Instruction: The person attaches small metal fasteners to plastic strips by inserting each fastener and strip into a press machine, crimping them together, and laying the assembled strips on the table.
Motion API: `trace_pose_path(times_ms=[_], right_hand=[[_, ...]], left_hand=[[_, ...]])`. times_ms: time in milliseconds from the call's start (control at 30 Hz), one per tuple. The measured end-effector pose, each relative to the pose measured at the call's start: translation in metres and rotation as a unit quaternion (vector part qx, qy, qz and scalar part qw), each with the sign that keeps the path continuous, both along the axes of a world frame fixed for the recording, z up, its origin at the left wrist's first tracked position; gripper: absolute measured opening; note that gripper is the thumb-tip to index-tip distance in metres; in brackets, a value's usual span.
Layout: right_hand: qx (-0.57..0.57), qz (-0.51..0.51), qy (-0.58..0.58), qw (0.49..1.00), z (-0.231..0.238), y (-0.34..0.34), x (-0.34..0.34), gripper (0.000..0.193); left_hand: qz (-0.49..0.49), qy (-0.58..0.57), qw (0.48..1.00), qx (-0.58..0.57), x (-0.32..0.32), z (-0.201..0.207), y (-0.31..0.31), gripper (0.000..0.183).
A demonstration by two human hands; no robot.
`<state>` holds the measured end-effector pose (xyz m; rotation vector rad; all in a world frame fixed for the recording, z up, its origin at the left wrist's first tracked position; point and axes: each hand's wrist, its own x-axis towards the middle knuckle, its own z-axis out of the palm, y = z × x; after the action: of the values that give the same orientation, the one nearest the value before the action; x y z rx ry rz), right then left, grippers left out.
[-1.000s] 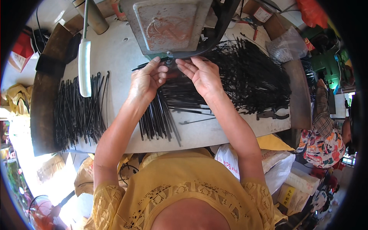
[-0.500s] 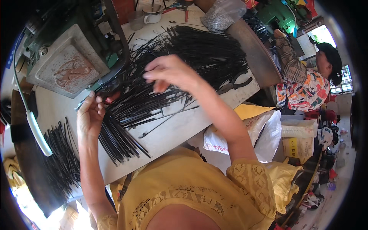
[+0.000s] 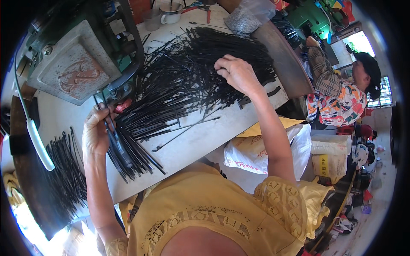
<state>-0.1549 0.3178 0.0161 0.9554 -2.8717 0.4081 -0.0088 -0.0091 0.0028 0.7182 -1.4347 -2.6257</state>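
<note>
My left hand (image 3: 96, 132) pinches a thin black rod (image 3: 110, 128) beside the lower front of a green press-like machine (image 3: 77, 64). The rod slants down from the machine over a neat sheaf of similar rods (image 3: 139, 155). Over on the right, my right hand (image 3: 240, 76) rests on a large tangled heap of black rods (image 3: 200, 55), its fingers curled down. Whatever lies between those fingertips is hidden. Some rods in the heap have small hooked or knobbed ends.
More black rods (image 3: 66, 170) lie at the table's left end, near a white lamp (image 3: 40, 145). Pliers (image 3: 260, 97), a white cup (image 3: 171, 17) and a plastic bag (image 3: 250, 17) sit around the heap. A co-worker (image 3: 337, 89) sits at another green machine (image 3: 311, 19).
My right hand has moved right, from above the middle of the table to the heap. My left hand has shifted slightly down, and a rod now shows clearly in its fingers.
</note>
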Motion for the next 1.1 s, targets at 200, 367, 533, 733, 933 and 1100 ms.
trace_pose_path(times_ms=[200, 367, 533, 733, 933, 1100], right_hand=[[-0.135, 0.039, 0.260, 0.955, 0.025, -0.020, -0.008, 0.012], [-0.321, -0.105, 0.374, 0.864, 0.060, 0.007, -0.044, 0.017], [-0.546, -0.211, 0.097, 0.805, 0.051, 0.069, -0.082, 0.021], [-0.088, -0.313, 0.072, 0.943, 0.009, 0.077, -0.057, 0.016], [-0.019, -0.004, -0.091, 0.996, 0.017, 0.029, -0.027, 0.015], [0.085, 0.010, -0.033, 0.996, -0.001, 0.009, -0.018, 0.014]], left_hand=[[-0.035, -0.021, 0.999, 0.018, 0.006, -0.003, -0.008, 0.010], [-0.055, -0.032, 0.997, 0.036, 0.011, -0.002, -0.013, 0.012], [-0.041, -0.065, 0.997, -0.001, 0.013, 0.003, -0.010, 0.011], [-0.042, -0.049, 0.992, -0.107, 0.015, 0.005, -0.008, 0.015], [-0.043, -0.050, 0.988, -0.139, 0.015, 0.002, -0.006, 0.014], [-0.015, -0.057, 0.988, -0.144, 0.020, 0.004, -0.007, 0.011]])
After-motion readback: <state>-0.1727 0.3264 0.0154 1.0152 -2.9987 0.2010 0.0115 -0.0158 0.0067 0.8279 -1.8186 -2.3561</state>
